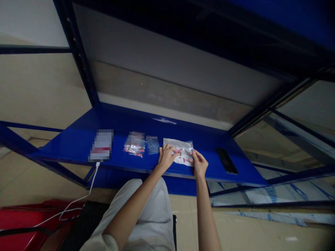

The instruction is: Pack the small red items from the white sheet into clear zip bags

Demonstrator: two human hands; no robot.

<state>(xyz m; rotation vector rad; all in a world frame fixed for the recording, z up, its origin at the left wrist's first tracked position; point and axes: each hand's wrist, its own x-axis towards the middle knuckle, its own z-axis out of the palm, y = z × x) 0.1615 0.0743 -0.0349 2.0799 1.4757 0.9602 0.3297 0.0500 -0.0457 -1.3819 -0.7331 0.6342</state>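
A white sheet [170,141] lies on the blue shelf with several small pink pieces [184,160] scattered on it. My left hand [166,157] rests over the sheet's left side, thumb and fingers drawn together beside the pink pieces; whatever is between them is too small to make out. At the sheet's right edge, my right hand [200,164] pinches a clear plastic bag [191,143] between thumb and fingers. Left of my left hand lies a flat clear zip bag [152,144]. Beyond it sits a pile of clear bags [134,143] with small pink pieces inside.
The blue shelf [136,116] has upright posts at its sides. A black phone [226,160] lies toward its right end. On the left is a blurred-out device [102,144] with a white cable [91,186] hanging over the front edge. A red object [23,223] stands at lower left.
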